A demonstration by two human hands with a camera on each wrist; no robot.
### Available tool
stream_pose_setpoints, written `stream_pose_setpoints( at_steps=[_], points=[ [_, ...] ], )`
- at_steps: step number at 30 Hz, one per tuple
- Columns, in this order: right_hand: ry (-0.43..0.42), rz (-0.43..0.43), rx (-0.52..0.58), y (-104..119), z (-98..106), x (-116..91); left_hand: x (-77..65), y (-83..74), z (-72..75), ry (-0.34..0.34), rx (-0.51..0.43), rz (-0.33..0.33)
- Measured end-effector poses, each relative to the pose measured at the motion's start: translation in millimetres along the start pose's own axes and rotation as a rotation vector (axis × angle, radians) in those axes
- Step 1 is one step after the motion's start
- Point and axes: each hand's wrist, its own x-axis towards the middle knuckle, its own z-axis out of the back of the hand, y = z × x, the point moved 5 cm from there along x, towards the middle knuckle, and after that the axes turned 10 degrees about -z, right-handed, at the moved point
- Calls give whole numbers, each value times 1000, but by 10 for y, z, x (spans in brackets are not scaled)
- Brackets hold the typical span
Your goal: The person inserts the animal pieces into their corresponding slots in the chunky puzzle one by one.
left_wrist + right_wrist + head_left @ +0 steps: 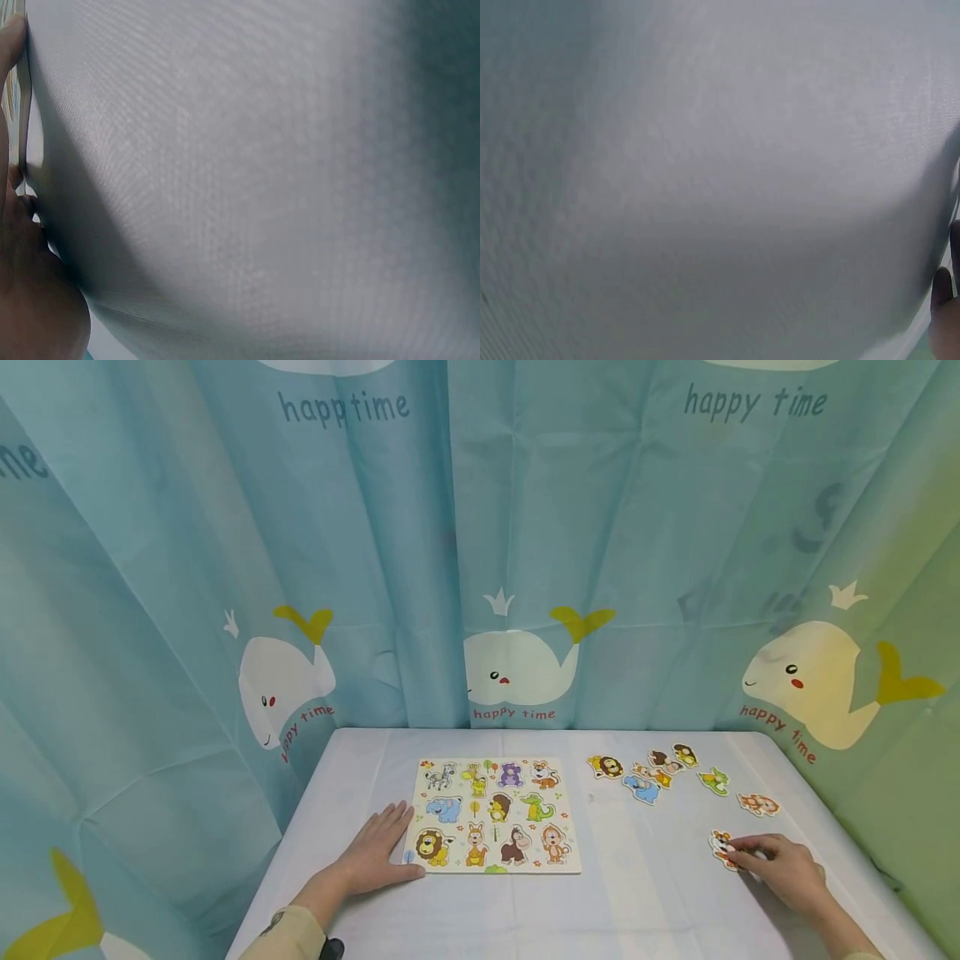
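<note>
A flat white puzzle board [465,817] with colourful animal pictures lies on the table. My left hand [377,852] rests at its left edge, fingers extended and the thumb by the lower left corner. In the left wrist view, part of the left hand [37,300] shows beside the board's edge. Over to the right, my right hand [783,868] pinches a small tiger puzzle piece [722,843] at the tabletop; the fingers cover part of it. The right wrist view catches only the fingertips of the right hand [945,300], not the piece.
Loose animal pieces lie right of the board: a lion [605,767], an elephant [641,789], a crocodile [713,782], a monkey [759,804] and several others. A blue whale-print curtain [540,527] hangs behind and beside the white-covered table [637,902].
</note>
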Motion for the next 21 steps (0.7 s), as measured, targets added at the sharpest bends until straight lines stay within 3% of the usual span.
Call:
stream_pose_setpoints(
  at_steps=[21],
  points=[
    [45,-49,16,-83,-27,29,-7,-7,15,0,3,-8]
  ],
)
